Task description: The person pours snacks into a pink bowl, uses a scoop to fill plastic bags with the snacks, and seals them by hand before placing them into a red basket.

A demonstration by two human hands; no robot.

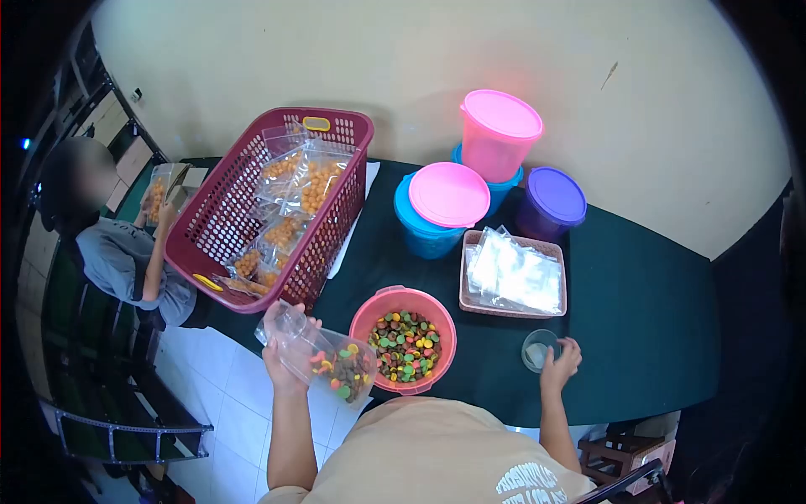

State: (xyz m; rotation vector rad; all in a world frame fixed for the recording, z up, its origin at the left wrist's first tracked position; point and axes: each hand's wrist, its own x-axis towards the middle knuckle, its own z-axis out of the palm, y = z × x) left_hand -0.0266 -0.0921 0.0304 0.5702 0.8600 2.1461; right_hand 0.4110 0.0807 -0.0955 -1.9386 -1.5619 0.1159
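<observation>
My left hand (285, 344) grips the upper end of a clear plastic bag (336, 365), which is tilted and part filled with green, red, yellow and brown button-shaped sweets. Just right of the bag stands a pink tub (447, 353) with more of the same sweets (407, 346) inside. At the right, my right hand (564, 363) has its thumb and fingers at the near right side of a small clear cup (539, 336). Something whitish lies in the cup; I cannot make out what it is.
A maroon basket (197, 227) holds several bags of orange balls (319, 185). Behind are pink-lidded tubs (449, 195) and a purple tub (554, 197). A tray (512, 311) holds clear bags (512, 269). At left, another person (138, 260) handles a bag (158, 193).
</observation>
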